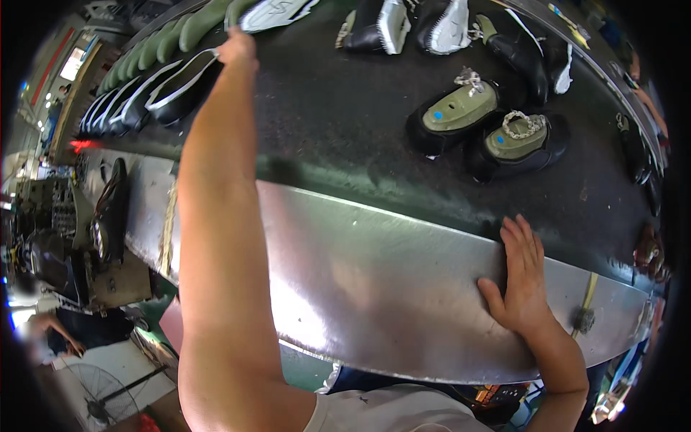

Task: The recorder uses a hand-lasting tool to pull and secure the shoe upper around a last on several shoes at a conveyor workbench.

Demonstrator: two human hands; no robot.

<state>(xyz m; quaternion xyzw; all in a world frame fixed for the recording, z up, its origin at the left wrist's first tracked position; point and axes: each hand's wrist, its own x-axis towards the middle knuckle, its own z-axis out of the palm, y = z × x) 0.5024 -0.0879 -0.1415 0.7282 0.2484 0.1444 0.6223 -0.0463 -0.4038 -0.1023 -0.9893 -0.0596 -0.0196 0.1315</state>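
Note:
My left arm stretches to the far left of the dark work surface (324, 115). My left hand (237, 50) is at the end of a row of green shoe lasts (170, 43) and black shoe uppers with white edges (186, 86). A white sole-shaped piece (277, 14) lies just beyond its fingers. The fingers are small and partly hidden, so their grip is unclear. My right hand (524, 281) rests open, fingers outstretched, on the shiny metal ledge (374, 281), its fingertips at the dark surface's edge. Nothing is in it.
Two black shoes on green lasts with rope loops (461, 108) (515, 140) stand right of centre. Black shoes with white soles (392, 27) lie behind them. A dark shoe (111, 209) is at the ledge's left end. At lower left are another person's arm (63, 335) and a fan (90, 396).

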